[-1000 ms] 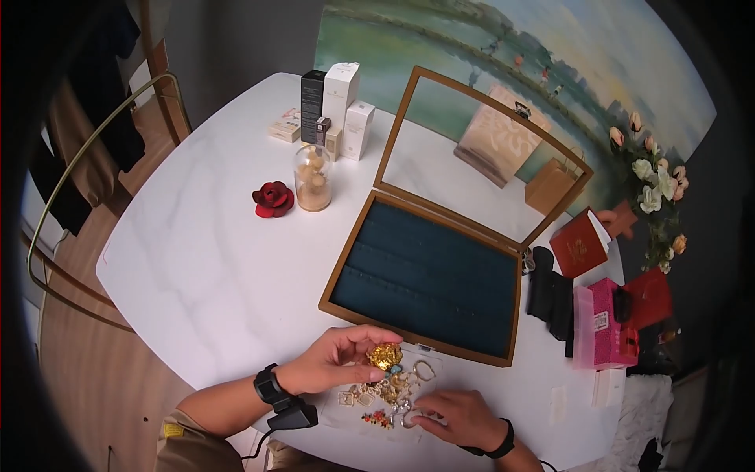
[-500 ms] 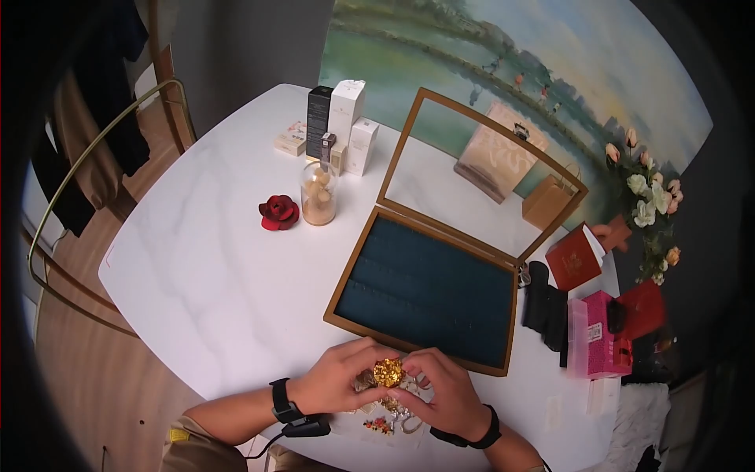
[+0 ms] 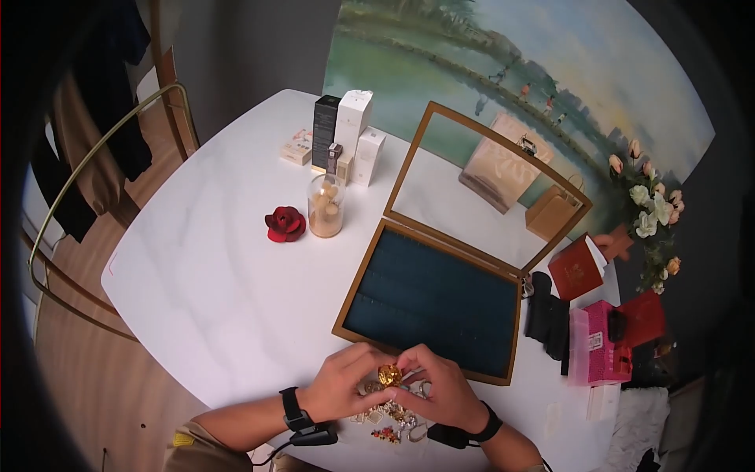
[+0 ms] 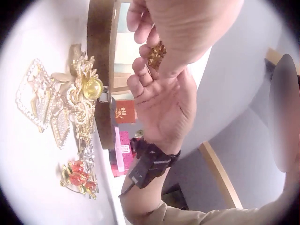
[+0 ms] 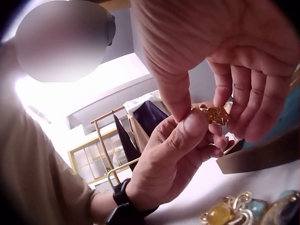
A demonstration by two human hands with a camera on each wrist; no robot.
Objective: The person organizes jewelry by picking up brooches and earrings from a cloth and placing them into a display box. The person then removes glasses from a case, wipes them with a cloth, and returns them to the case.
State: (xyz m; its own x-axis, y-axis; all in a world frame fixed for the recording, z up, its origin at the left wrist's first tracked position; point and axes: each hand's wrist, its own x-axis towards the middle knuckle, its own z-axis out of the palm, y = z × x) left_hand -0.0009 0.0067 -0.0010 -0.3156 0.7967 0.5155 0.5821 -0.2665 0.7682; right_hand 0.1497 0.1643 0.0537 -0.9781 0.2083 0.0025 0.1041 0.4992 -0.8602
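Both hands meet over the near side of the table around a shiny gold jewelry piece (image 3: 389,375) with a crumpled, petal-like surface. My left hand (image 3: 340,384) pinches it between thumb and fingers from one side. From the other side, my right hand (image 3: 444,393) pinches its edge with thumb and forefinger, the remaining fingers bent loosely. Beneath the hands lies a heap of jewelry (image 4: 77,108), with gold pieces, a round yellow stone (image 4: 92,88) and a red floral piece (image 4: 78,177). Just beyond stands a wooden jewelry case (image 3: 431,305), glass lid raised, dark teal lining inside.
A red artificial flower (image 3: 285,224), a glass dome (image 3: 325,206) and several cosmetic boxes (image 3: 354,118) stand at the back left. On the right are black rolls (image 3: 548,318), a pink box (image 3: 602,342) and a red booklet (image 3: 576,267).
My right hand has come up from the jewelry heap to the gold piece, which the left hand alone held before. Both hands now hold it, and it has turned slightly.
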